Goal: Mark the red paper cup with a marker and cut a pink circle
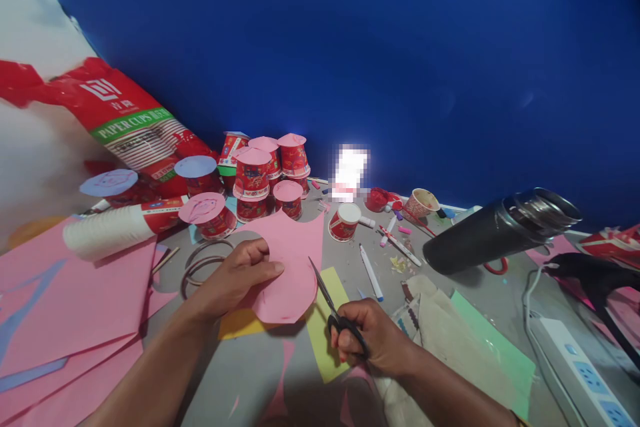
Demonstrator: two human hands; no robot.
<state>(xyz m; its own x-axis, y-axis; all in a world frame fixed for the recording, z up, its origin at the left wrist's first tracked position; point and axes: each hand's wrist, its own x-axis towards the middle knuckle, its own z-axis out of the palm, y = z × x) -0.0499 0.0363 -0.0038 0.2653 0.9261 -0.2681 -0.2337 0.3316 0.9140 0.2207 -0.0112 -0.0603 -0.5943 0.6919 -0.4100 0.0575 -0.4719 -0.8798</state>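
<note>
My left hand (239, 278) pinches a pink paper sheet (290, 267) and holds it just above the grey table. Its lower edge is trimmed into a curve. My right hand (367, 340) is closed round the black handles of scissors (327, 300). The blades point up and left, with their tip at the paper's right edge. Under the sheet lie yellow paper (333, 320) and orange paper (237, 323).
Several red paper cups (260, 177) topped with pink or blue paper discs stand behind. A sleeve of white cups (113, 227) lies left on pink sheets (60, 307). Markers (371, 271), a black flask (495, 230), a power strip (575, 363) and green paper (495, 347) lie right.
</note>
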